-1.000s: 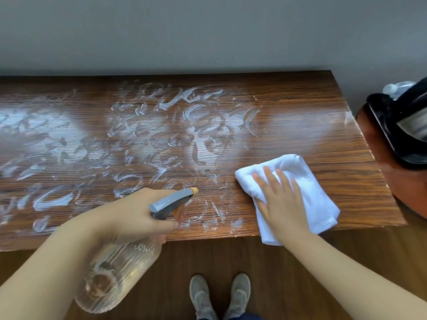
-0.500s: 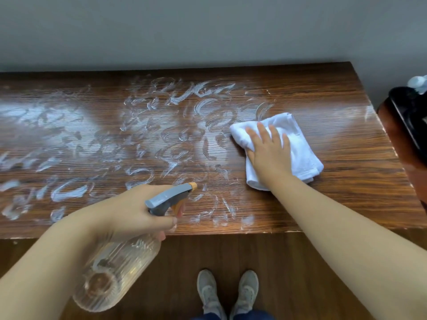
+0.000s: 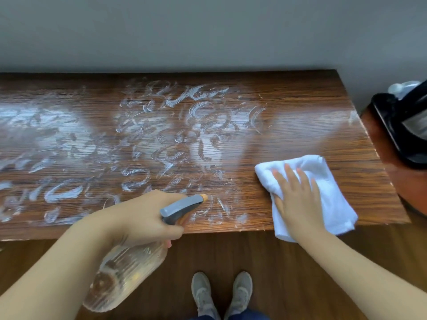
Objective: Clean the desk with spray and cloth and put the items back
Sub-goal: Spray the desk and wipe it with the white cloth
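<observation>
White foam streaks (image 3: pixel 175 144) swirl across a dark wood-grain desk (image 3: pixel 300 100) as a person stands at its near edge, mid-clean. The right hand (image 3: pixel 298 199) lies flat, fingers straight and slightly spread, pressing a folded white cloth (image 3: pixel 328 181) onto the desktop at about 4 o'clock; the cloth's near corner hangs just over the front edge. The left hand (image 3: pixel 141 218) grips the neck of a clear ribbed spray bottle (image 3: pixel 124 273) at about 6 o'clock, a finger curled under the grey trigger head, its orange nozzle (image 3: pixel 204 197) aimed over the desk.

The patch around the cloth looks already wiped, while foam covers the desk from its centre out to 9 o'clock, so the wiping appears to be at an early stage. Doing it well likely means keeping the palm flat for even pressure, drawing the cloth in long overlapping passes along the grain from the clean right side toward the left, and refolding to a dry face once it loads with foam. More spray seems unnecessary, and the bottle is best held clear of the wet surface.

Off the desk's right end, at 3 o'clock, a black-framed object (image 3: pixel 402 135) rests on a reddish-brown surface (image 3: pixel 381 181); what it is cannot be told. Grey shoes (image 3: pixel 221 294) show on the wooden floor below.
</observation>
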{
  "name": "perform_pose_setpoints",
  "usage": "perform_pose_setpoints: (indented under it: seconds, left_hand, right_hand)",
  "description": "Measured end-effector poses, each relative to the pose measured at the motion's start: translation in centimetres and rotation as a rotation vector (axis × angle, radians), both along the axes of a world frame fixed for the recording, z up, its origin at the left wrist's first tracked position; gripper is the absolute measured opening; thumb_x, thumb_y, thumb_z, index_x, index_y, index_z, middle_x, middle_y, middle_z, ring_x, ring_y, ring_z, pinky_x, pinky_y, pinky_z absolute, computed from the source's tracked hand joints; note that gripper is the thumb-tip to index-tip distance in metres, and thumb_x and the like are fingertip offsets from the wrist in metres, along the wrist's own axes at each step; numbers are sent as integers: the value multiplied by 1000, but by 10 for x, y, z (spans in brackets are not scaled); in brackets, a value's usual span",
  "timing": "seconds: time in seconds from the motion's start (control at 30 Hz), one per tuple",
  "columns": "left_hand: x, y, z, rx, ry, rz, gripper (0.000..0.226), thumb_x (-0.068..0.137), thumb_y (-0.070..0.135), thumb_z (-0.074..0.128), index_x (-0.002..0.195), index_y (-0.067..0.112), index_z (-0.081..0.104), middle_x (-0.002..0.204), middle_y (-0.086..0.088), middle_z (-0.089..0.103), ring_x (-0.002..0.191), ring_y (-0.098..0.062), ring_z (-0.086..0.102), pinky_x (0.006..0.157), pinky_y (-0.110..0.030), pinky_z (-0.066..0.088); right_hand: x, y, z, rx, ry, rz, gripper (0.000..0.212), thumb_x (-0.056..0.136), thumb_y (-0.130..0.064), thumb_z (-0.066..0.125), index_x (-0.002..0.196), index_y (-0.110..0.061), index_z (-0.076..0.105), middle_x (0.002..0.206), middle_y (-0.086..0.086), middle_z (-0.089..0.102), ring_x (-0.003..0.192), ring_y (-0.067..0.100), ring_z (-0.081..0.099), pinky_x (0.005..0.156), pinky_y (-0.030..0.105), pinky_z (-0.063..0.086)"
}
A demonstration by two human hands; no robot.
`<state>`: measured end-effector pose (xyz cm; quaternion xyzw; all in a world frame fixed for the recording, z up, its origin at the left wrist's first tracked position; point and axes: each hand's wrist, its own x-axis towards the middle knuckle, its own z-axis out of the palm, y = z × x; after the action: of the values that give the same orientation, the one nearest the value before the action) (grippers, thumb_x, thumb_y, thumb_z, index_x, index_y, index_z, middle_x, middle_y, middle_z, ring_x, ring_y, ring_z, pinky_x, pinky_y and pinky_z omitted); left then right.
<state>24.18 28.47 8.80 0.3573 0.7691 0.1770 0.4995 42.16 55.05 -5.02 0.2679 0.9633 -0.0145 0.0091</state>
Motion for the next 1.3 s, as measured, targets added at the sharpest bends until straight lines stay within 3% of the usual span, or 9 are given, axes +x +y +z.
perform_pose_setpoints:
  seconds: [0.27,0.4,0.5,0.6,0.73,0.83,0.97,1.13,1.3]
  left_hand:
    - [-10,-4,-4,-37,-3,3,16,92,17,62,98,5,53,57,16,50,69,-8,74,65,-18,51]
    - [-13,-3,-4,-52,-17,-5,15,93,20,62,102,8,57,59,19,53,70,-9,75,68,-22,54]
    - [-15,-1,-4,-37,5,-2,19,92,20,64,104,7,57,64,11,55,69,-7,74,71,-28,55]
    - [-17,-1,-4,-22,24,22,22,93,19,65,107,5,56,61,12,56,56,2,65,60,-15,48]
    - [-19,-1,-4,16,40,30,11,92,17,64,102,15,60,58,22,60,53,5,59,55,-7,41]
    - [-20,1,-6,35,41,53,22,93,12,64,79,22,50,52,22,56,48,3,56,53,-7,41]
    - [-25,0,-6,40,44,32,9,93,15,63,97,12,55,51,24,56,49,6,55,53,-6,39]
    - [-38,1,-10,54,60,26,19,92,18,64,104,7,55,50,18,50,46,1,48,52,-12,35]
    - [-58,3,-10,95,29,45,28,78,44,63,106,41,59,54,15,47,50,-4,40,56,-19,34]
  right_hand:
    - [-61,-40,-5,1,28,210,55,83,-40,36,136,-26,40,146,6,46,133,31,38,104,49,24]
    - [-108,-12,-2,-41,21,164,56,89,-36,57,142,-25,43,153,5,37,139,32,34,111,52,22]
    - [-129,23,6,-48,-30,30,55,96,-40,44,148,-28,31,159,0,20,145,29,18,115,49,10]
    - [-118,51,10,-35,-14,-114,60,90,-48,23,144,-27,37,157,1,26,141,30,24,114,49,15]
    - [-73,41,8,-46,18,-116,60,85,-42,24,139,-24,44,152,6,35,135,35,33,110,54,23]
    - [-34,14,2,9,66,-77,52,88,-32,47,138,-24,36,148,10,41,132,36,38,105,58,32]
    - [-16,-30,-4,7,95,-26,78,76,-26,74,142,-24,33,149,11,42,135,34,34,106,51,22]
    - [-52,-34,-3,14,16,85,56,87,-40,37,141,-27,34,149,6,42,136,29,32,105,49,23]
    - [-120,-7,3,-72,-9,140,54,89,-34,55,141,-26,43,150,3,42,137,30,39,109,51,29]
